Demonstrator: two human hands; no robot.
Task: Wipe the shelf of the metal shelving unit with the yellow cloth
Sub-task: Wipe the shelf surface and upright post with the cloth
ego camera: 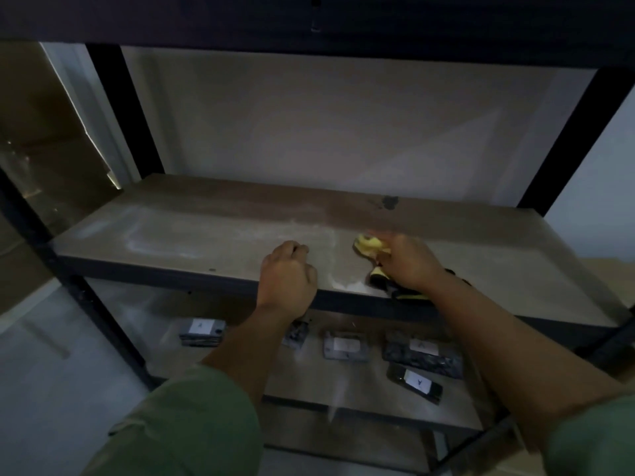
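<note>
Right hand grips yellow cloth near shelf front edge, open board leftward

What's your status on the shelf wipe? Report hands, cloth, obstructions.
Right hand grips yellow cloth on shelf. Left hand rests curled at front edge, holding nothing. Dust streaks left, dark stain at back.

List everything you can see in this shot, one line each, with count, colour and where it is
metal shelving unit: one, black frame, fills the view
shelf: one, dusty grey-brown board, at hand height
dark stain: one, black, back of the shelf
yellow cloth: one, yellow, on the shelf under the right hand
labelled packs: about five, dark with white labels, on the lower shelf
wall: white, behind the unit
left hand: fingers curled, resting on the shelf's front edge
right hand: gripping the cloth
sleeves: two, green, bottom corners
</note>
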